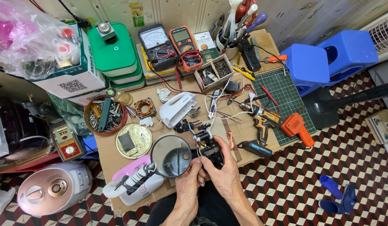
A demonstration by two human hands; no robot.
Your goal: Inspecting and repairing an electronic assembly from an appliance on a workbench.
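Seen from above, a person seated at a crowded cardboard-covered workbench (114,152) brings both forearms up from the bottom edge, wrists close together over the lap. The right hand (225,173) is curled around a small black motor assembly (210,146), thumb and fingers wrapped about its lower body while its upper end, with short wires, stands clear above the knuckles. The left hand (189,178) closes on the same part from the other side, its fingers touching the right hand's just below the motor, and sits against the lower rim of a round magnifying glass (171,156) on a white and black stand (133,182); whether it grips the part firmly or only steadies it cannot be told. The motor lies just right of the lens, near the front edge of the bench. Just behind it rests a white plastic appliance shell (176,109); to the right lie a cordless drill (263,120) and an orange soldering gun (297,127) on a green cutting mat (282,90). A red bowl of screws (105,115) and a brass tin lid (133,140) sit to the left, two multimeters (168,45) at the back.
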